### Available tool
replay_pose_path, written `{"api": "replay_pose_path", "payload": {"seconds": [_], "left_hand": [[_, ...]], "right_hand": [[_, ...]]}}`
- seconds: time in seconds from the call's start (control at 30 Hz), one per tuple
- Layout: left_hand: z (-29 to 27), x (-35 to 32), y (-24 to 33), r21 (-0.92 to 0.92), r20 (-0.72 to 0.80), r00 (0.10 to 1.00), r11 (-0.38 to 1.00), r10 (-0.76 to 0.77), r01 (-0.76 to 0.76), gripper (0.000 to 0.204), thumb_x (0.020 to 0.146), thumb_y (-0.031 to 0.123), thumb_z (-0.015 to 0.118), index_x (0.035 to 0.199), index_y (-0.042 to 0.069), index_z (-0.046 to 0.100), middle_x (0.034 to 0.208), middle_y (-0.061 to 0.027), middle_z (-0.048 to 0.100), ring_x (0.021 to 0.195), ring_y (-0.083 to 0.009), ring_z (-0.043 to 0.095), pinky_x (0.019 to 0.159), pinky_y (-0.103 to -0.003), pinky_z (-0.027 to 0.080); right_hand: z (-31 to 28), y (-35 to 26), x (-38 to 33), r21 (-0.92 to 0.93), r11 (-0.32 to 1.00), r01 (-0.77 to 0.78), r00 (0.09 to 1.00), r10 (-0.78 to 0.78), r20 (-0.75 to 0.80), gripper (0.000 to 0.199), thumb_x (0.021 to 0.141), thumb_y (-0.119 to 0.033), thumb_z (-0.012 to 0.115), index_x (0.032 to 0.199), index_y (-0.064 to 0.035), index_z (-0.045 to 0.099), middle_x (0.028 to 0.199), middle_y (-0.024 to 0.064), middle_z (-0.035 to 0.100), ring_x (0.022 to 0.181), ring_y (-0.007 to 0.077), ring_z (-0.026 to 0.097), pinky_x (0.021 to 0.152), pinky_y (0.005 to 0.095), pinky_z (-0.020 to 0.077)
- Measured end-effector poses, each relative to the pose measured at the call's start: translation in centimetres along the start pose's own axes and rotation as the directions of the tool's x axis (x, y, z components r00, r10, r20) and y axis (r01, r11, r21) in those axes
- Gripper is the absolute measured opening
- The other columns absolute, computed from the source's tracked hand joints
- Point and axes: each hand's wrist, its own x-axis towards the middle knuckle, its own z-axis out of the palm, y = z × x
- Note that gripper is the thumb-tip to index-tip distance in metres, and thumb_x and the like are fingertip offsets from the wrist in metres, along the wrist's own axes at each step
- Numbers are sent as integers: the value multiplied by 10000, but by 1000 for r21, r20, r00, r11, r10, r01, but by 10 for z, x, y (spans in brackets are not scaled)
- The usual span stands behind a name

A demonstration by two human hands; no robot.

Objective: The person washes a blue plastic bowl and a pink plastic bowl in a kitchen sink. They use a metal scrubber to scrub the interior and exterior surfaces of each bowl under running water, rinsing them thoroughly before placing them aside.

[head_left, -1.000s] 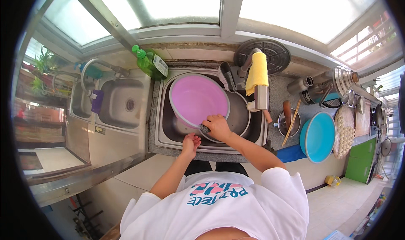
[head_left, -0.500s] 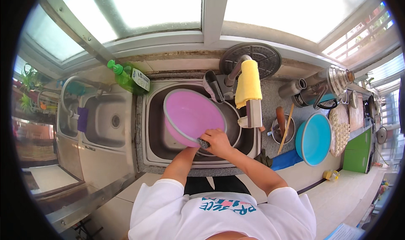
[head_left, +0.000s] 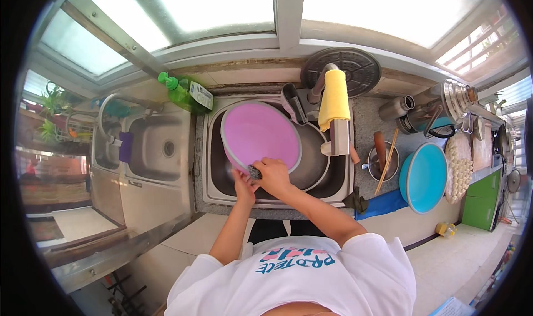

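A pink basin (head_left: pixel 260 133) with a grey rim is tilted over the steel sink (head_left: pixel 214 177). My left hand (head_left: pixel 244 187) grips its near rim from below and outside. Just to the right, my right hand (head_left: pixel 273 175) is closed on a dark steel wool scourer (head_left: pixel 255 172), pressed against the near rim. Part of the scourer is hidden under my fingers. Beneath the pink basin, a large round metal pan (head_left: pixel 315 169) lies in the sink, mostly covered on its left side.
A faucet wrapped in a yellow cloth (head_left: pixel 335 96) overhangs the sink's right side. A green soap bottle (head_left: pixel 189 94) stands back left. On the right are a small metal pot (head_left: pixel 391 169) with chopsticks, a blue basin (head_left: pixel 424 177), a thermos (head_left: pixel 444 108) and a dough-covered tray (head_left: pixel 458 174).
The basin has turned and tipped up a little. My left hand has come into sight on its near rim, and my right hand with the scourer has shifted along the rim to the left.
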Motion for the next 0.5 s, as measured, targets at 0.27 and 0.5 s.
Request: {"api": "replay_pose_path", "payload": {"seconds": [0.27,0.5], "left_hand": [[-45,47,31,201,-31,994,973,-108,112,573,940,538,454,1258,62,467,1101,-98,578,950,-251,599,708,-452,524],[-50,44,56,222,85,980,962,-182,159,569,959,476,423,1321,37,427,1249,-163,554,1144,-328,552,876,-524,480]], "right_hand": [[57,-4,-18,39,994,106,987,-110,118,408,590,-238,779,967,-146,654,846,57,604,831,269,611,718,416,446],[40,104,-28,-134,847,515,787,-405,465,348,684,-199,677,1028,-164,637,860,30,622,866,247,616,812,444,425]]}}
